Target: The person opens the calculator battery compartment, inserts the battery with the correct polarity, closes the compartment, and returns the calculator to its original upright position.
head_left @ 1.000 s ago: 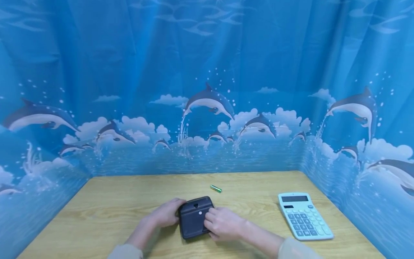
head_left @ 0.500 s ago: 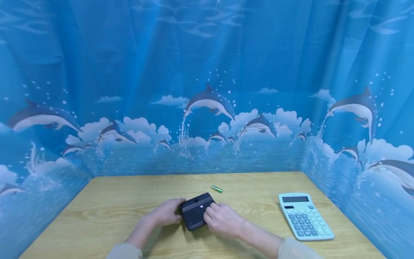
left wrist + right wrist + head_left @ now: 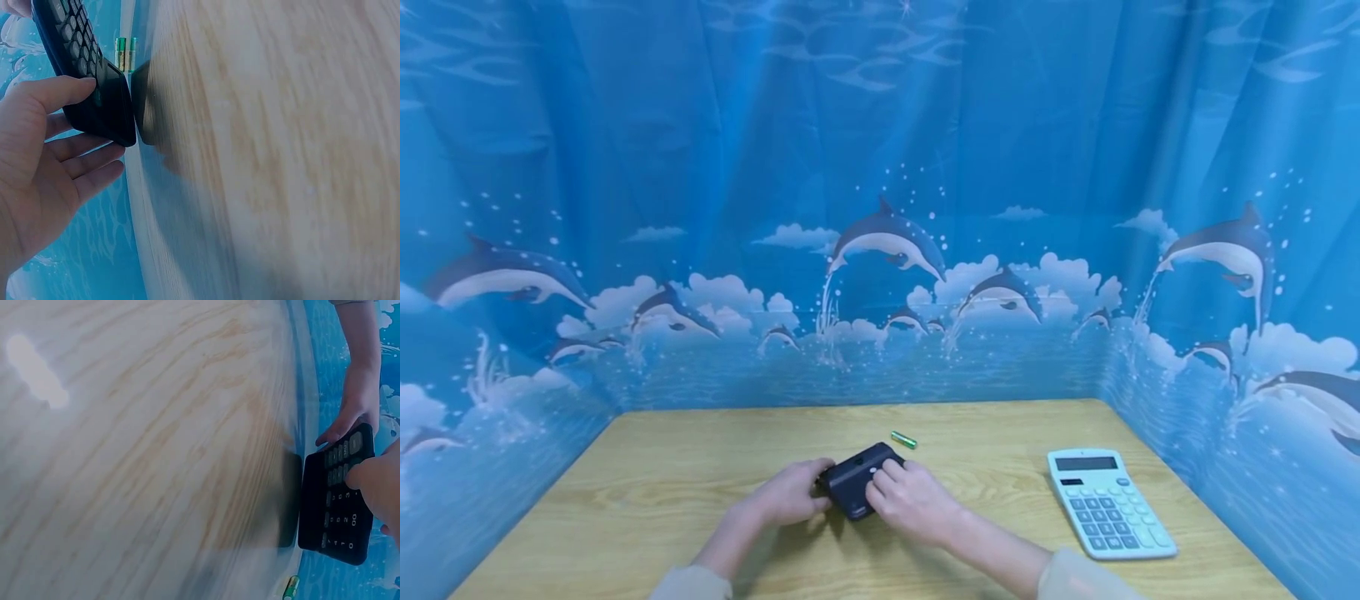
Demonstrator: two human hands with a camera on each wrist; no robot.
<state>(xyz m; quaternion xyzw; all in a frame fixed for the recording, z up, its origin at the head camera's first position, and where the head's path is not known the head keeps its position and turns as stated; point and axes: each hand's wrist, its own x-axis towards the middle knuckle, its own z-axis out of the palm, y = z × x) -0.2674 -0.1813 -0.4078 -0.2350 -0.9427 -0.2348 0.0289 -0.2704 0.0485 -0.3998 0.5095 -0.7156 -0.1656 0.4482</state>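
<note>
Black calculator at a steeper tilt than a second ago.

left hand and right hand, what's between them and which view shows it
The black calculator, gripped by the left hand on one side and the right hand on the other; the head view shows it, with its back visible.

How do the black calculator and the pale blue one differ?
The black calculator is gripped, tilted, by the left hand and right hand; the pale blue calculator lies untouched on the table. The black one's back faces the head camera; the pale blue one's keypad does. Both have keypads.
</note>
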